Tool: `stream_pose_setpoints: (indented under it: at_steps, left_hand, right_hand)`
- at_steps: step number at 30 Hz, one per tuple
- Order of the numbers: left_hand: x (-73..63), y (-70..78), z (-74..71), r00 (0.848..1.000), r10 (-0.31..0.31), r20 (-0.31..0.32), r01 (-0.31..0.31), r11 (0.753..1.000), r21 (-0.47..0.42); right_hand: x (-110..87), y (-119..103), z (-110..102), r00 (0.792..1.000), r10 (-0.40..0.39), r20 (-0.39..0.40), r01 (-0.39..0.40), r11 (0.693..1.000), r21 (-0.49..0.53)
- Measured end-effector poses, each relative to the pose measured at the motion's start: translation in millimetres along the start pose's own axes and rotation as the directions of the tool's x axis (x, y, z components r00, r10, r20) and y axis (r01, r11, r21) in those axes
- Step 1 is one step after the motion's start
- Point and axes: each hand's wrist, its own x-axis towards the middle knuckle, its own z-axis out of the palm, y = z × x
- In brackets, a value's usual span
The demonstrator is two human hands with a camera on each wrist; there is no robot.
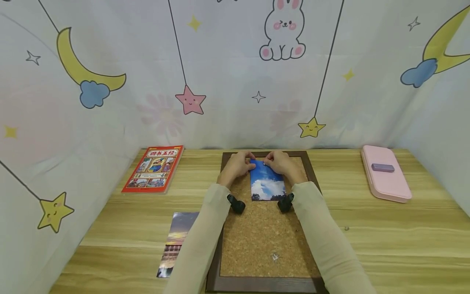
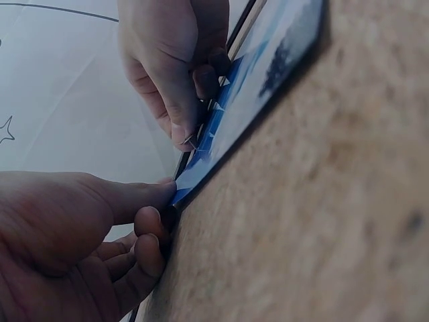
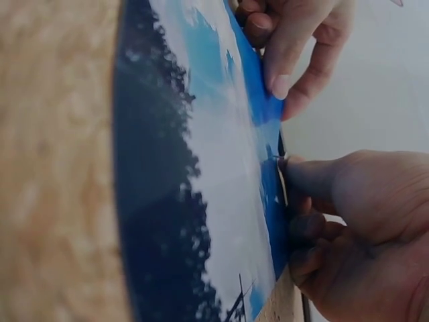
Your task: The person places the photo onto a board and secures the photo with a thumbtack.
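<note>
Sky photo, deep blue top, cloudy white middle, dark tree-lined bottom

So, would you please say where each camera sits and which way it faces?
Head: head-worn, facing forward and down at the cork board; left hand, right hand and sleeves show.
Left wrist: wrist-worn, looking along the cork board at the sky photo; both hands show.
Right wrist: wrist-worn, looking across the sky photo; both hands show.
Both wrist views share the sky photo.
</note>
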Motion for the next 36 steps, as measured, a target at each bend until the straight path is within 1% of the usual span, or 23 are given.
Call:
stream_pose_setpoints:
  at_steps: [7, 10, 18, 27, 32, 36]
  left_hand:
    - [-0.7, -2.5, 1.9, 1.000, -0.001, 0.003, 0.001, 1.000, -0.007]
    - [-0.8, -4.0, 2.2, 1.000, -0.003, -0.001, 0.003, 1.000, -0.003]
    - [1.6, -4.8, 0.2, 1.000, 0.006, -0.003, -0.007, 1.000, -0.014]
    - [0.8, -0.7, -3.1, 1.000, 0.026, -0.012, -0.025, 0.999, 0.029]
    - [3.2, -2.2, -0.5, 0.999, 0.032, -0.011, -0.031, 0.999, 0.030]
    - [3.1, -2.3, 2.4, 1.000, 0.018, -0.008, -0.018, 1.000, 0.020]
  right_hand:
    - [-3.3, -2.1, 0.5, 0.999, -0.009, 0.050, 0.011, 0.999, -0.047]
    - [-3.2, -2.6, 1.4, 0.998, -0.017, 0.055, 0.020, 0.998, -0.061]
    - [0.6, -3.8, 0.2, 0.999, -0.021, 0.035, 0.024, 0.997, -0.080]
    - [2.4, -7.2, -1.3, 1.000, 0.018, 0.016, -0.017, 0.998, -0.060]
    - [1.3, -7.3, -1.0, 1.000, 0.031, 0.001, -0.031, 0.998, -0.046]
    - [0.1, -5.0, -0.1, 0.999, 0.030, 0.014, -0.029, 0.999, -0.043]
